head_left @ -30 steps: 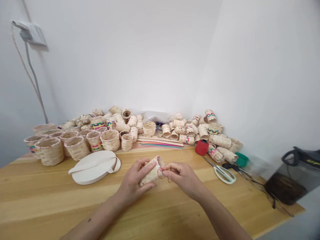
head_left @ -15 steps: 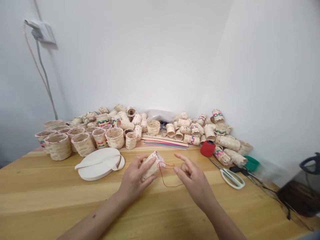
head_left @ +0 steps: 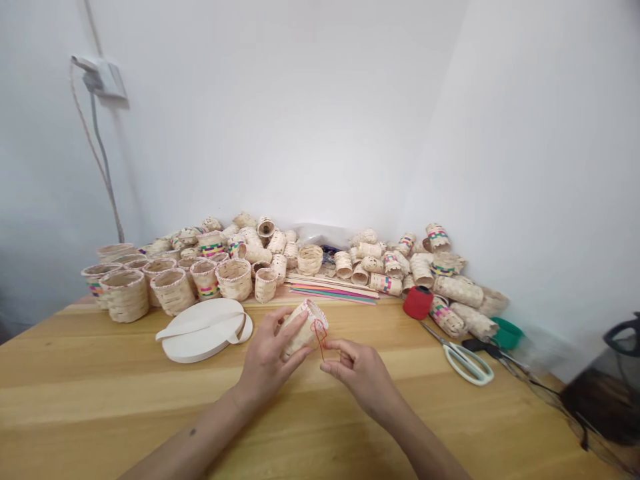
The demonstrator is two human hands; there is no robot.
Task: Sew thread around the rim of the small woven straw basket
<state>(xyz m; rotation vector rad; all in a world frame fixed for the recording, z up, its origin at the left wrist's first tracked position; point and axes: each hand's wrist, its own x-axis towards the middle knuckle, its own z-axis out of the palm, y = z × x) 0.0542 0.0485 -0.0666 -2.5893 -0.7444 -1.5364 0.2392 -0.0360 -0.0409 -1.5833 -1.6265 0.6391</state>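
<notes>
A small woven basket [head_left: 299, 333] lies tilted in my left hand [head_left: 273, 352], whose fingers and thumb wrap its sides. Its open rim faces up and to the right and carries red-and-white stitching. Red thread [head_left: 320, 340] hangs in a loop from the near side of the rim. Close to that rim, my right hand [head_left: 356, 370] has its thumb and forefinger bent around the thread. Whether a needle is between these fingertips is too small to make out.
Several woven baskets [head_left: 125, 297] stand at the left behind a roll of white strip [head_left: 200, 333]. Coloured strips [head_left: 333, 293] lie at the back among more baskets. To the right are a red thread spool [head_left: 418, 303], scissors [head_left: 467, 363] and a green container [head_left: 507, 333].
My right hand has moved left and down, closer to the basket rim. The thread loop has become smaller and hangs nearer the rim. My left hand keeps its hold on the basket.
</notes>
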